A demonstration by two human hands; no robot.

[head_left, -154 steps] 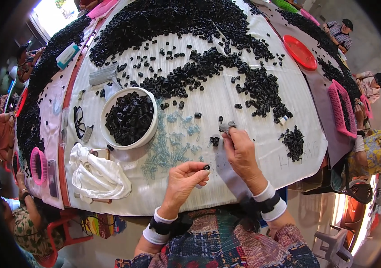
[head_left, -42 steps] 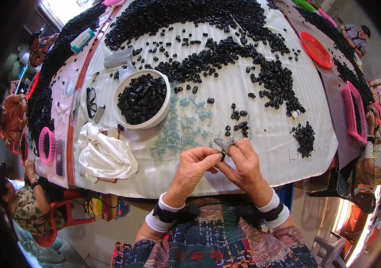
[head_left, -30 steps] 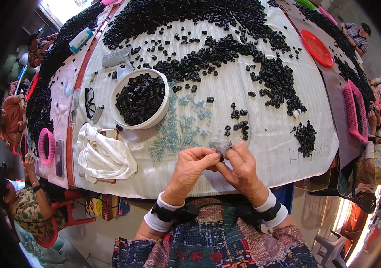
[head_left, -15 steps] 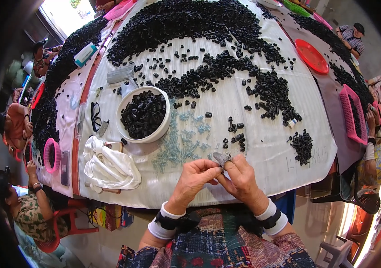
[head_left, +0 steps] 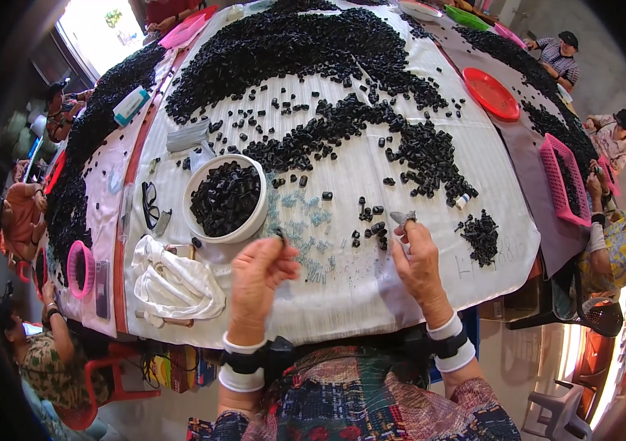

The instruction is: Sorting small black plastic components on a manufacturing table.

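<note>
My left hand [head_left: 260, 275], blurred by motion, is raised beside the white bowl [head_left: 261, 209] full of black plastic pieces [head_left: 226, 192]. A small dark piece [head_left: 280, 233] shows at its fingertips. Farther right, my right hand [head_left: 419, 257] pinches a small grey pointed thing [head_left: 403, 217]; its kind is unclear. Between the hands lie several loose black pieces [head_left: 373, 222]. Small clear springs [head_left: 313, 272] are scattered over the cloth near my left hand. A little pile of thin black parts [head_left: 483, 239] sits to the right of my right hand.
A large heap of black pieces [head_left: 283, 44] covers the table's far part. White cloth [head_left: 173, 283], eyeglasses [head_left: 153, 206] and a grey bundle [head_left: 186, 137] lie left. Beyond are a red tray [head_left: 491, 94], a pink basket [head_left: 564, 180] and people at neighbouring tables.
My hands, together around the grey thing before, are now apart. The left has moved left toward the bowl; the right has moved slightly right and up, keeping the grey thing.
</note>
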